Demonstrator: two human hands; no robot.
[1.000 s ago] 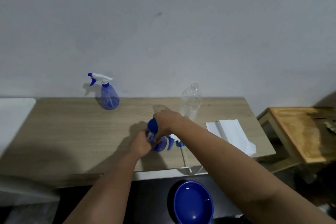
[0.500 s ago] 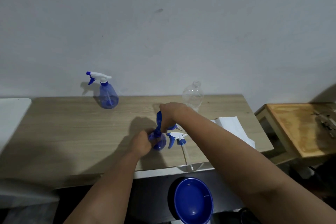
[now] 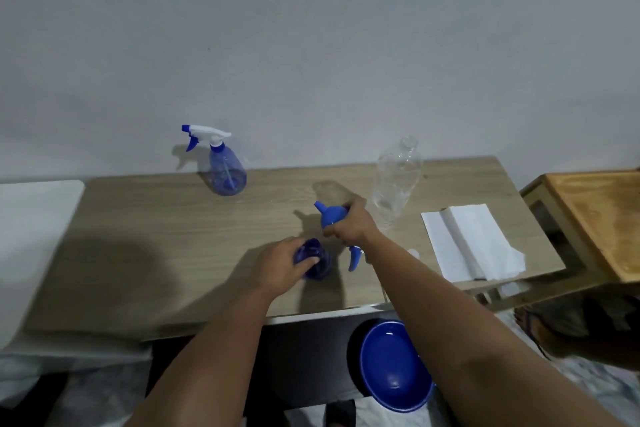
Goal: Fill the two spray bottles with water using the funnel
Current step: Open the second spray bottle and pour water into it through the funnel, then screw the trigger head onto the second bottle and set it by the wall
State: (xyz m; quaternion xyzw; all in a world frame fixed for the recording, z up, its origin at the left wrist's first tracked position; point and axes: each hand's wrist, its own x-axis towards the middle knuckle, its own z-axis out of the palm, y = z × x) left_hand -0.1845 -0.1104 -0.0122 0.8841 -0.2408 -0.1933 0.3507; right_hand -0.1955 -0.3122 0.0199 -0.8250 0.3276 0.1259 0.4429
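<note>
- Left hand point(image 3: 282, 265) is where I look first: its fingers and thumb are curled round the uncapped blue spray bottle point(image 3: 313, 262), which stands on the wooden table point(image 3: 156, 239) near the front edge.
- Right hand point(image 3: 349, 224) grips the blue funnel point(image 3: 327, 215), held off the table just behind and to the right of that bottle; I see the spout pointing up and to the left, away from the bottle's mouth.
- I can make out a loose trigger sprayer head point(image 3: 355, 256) lying on the table just right of the held bottle, partly hidden by the right forearm.
- At the back left, a second spray bottle point(image 3: 225, 170) stands upright with its white and blue sprayer on, well apart from both hands.
- I note a clear plastic bottle point(image 3: 396, 180) upright at the back, just right of the funnel hand, with no cap.
- Folded white paper point(image 3: 467, 239) lies at the table's right end.
- Below the table's front edge sits a blue basin point(image 3: 391, 364).
</note>
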